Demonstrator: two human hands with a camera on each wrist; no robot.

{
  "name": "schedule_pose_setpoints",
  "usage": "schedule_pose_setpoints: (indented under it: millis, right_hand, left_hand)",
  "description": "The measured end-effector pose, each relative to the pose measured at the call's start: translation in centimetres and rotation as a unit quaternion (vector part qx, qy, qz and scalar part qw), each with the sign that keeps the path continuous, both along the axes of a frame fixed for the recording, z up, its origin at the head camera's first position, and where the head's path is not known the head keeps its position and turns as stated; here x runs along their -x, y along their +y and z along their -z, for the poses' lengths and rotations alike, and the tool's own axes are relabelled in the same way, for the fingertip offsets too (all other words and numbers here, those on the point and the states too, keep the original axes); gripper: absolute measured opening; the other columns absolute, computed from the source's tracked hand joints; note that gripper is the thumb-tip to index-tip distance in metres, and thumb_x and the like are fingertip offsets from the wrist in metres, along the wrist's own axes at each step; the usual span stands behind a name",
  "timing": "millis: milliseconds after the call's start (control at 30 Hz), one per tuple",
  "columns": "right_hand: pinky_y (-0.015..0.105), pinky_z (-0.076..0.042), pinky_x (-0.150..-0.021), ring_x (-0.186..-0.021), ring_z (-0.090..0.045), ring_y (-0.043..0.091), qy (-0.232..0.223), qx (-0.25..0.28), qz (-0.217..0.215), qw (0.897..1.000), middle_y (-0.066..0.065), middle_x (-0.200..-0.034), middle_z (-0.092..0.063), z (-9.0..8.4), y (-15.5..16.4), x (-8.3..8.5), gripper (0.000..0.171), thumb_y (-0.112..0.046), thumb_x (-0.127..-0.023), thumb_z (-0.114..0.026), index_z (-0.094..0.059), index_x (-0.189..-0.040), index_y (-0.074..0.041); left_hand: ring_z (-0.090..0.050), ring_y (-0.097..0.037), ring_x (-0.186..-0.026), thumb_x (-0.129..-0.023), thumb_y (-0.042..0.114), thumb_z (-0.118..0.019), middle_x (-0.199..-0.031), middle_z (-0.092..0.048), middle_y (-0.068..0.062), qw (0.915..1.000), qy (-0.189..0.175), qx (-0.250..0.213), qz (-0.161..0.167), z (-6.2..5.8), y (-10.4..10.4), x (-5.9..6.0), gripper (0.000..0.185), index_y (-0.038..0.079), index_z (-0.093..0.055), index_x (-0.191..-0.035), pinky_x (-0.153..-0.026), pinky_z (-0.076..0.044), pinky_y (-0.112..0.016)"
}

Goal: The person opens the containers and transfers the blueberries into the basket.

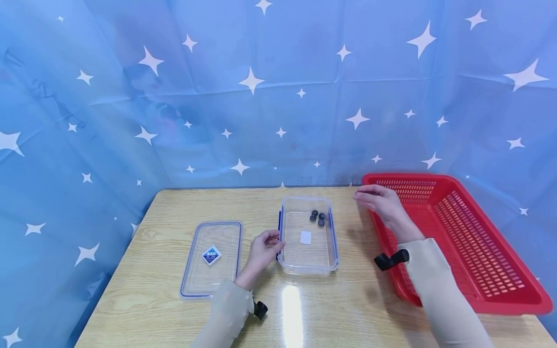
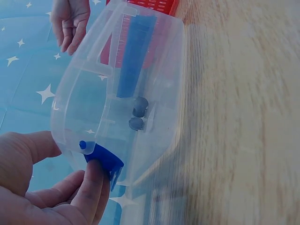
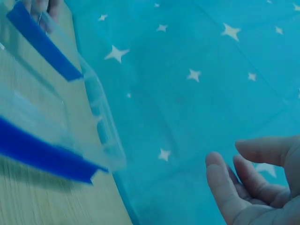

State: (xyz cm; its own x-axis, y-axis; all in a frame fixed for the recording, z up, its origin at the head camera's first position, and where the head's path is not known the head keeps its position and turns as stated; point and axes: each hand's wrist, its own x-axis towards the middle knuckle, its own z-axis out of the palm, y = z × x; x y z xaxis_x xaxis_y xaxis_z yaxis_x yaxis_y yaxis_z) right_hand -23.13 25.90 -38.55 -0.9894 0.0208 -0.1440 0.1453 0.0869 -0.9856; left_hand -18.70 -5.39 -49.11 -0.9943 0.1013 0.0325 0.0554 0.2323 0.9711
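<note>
A clear plastic food container [image 1: 304, 258] with blue side latches stands uncovered on the table. Several small dark round pieces that look like blueberries [image 1: 321, 223] lie in its far right part, beside a white square [image 1: 306, 237] on its floor. My left hand [image 1: 263, 250] grips the container's left side; in the left wrist view the thumb is at the rim and the fingers touch the blue latch [image 2: 105, 158]. Above the red basket's left rim hovers my right hand [image 1: 383, 205], its fingers loosely bent and nothing between them, apart from the container.
A clear lid [image 1: 196, 273] with a blue edge and a diamond label [image 1: 212, 255] lies flat left of the container. The large red plastic basket [image 1: 457, 251] occupies the table's right side. Behind the wooden table [image 1: 143, 270] hangs a blue curtain [image 1: 300, 58] with white stars.
</note>
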Motion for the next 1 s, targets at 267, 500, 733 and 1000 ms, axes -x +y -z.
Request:
schedule_pose_setpoints:
  millis: [267,500,733,1000]
  right_hand:
    - [0.021,-0.051,-0.081,-0.085,-0.063,0.005,0.028,0.001,-0.020,0.999,-0.001,-0.097,-0.058,-0.5,-4.0,-0.3,0.035,-0.012,-0.089,-0.064,-0.053,-0.116,0.006]
    - [0.021,-0.051,-0.081,-0.083,-0.063,0.005,0.024,0.025,-0.017,0.999,-0.003,-0.090,-0.062,0.1,-6.9,-0.9,0.031,-0.007,-0.089,-0.063,-0.053,-0.114,0.008]
    - [0.019,-0.051,-0.073,-0.077,-0.061,0.004,0.048,0.068,0.008,0.997,-0.003,-0.084,-0.064,4.2,-8.8,-0.3,0.038,-0.009,-0.086,-0.066,-0.054,-0.116,0.010]
    - [0.020,-0.050,-0.074,-0.081,-0.060,0.009,-0.013,-0.009,0.061,0.998,0.022,-0.109,-0.062,5.6,-11.4,-0.4,0.037,-0.003,-0.088,-0.060,-0.053,-0.123,0.010]
  left_hand:
    - [-0.059,-0.041,-0.093,-0.083,-0.003,-0.064,-0.101,-0.060,-0.033,0.9999,0.002,-0.013,0.001,-1.6,0.2,-0.6,0.032,-0.017,-0.054,-0.111,-0.080,-0.052,-0.041]
    - [-0.062,-0.031,-0.092,-0.083,0.004,-0.067,-0.102,-0.063,-0.025,1.0000,0.005,-0.005,0.001,0.2,0.0,0.1,0.035,-0.011,-0.057,-0.112,-0.079,-0.053,-0.031]
    - [-0.062,-0.030,-0.092,-0.083,0.006,-0.068,-0.100,-0.064,-0.023,1.0000,0.003,-0.008,0.000,0.4,0.0,0.3,0.036,-0.011,-0.058,-0.113,-0.079,-0.053,-0.031]
    - [-0.061,-0.033,-0.092,-0.083,0.004,-0.066,-0.100,-0.062,-0.025,1.0000,-0.003,-0.006,0.000,-1.0,0.0,-0.4,0.035,-0.012,-0.057,-0.112,-0.080,-0.053,-0.035]
